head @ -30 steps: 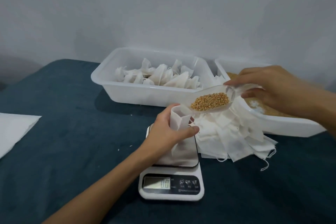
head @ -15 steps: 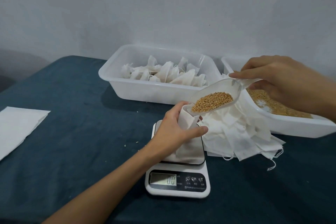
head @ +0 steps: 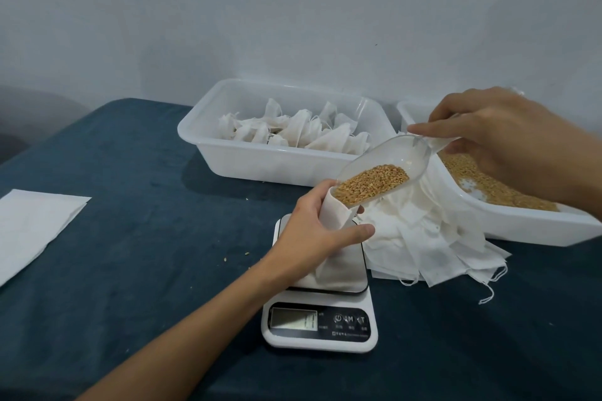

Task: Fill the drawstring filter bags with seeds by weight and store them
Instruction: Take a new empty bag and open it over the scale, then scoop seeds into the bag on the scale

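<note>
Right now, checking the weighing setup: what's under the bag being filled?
The bag stands on the scale; the left hand grips its mouth. Its display's digits are unreadable.

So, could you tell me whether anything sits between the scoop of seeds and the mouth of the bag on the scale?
Nothing visible does. The right hand tilts the clear scoop so its lip meets the open mouth of the filter bag, which the left hand holds upright on the scale. The seeds lie at the lip.
</note>
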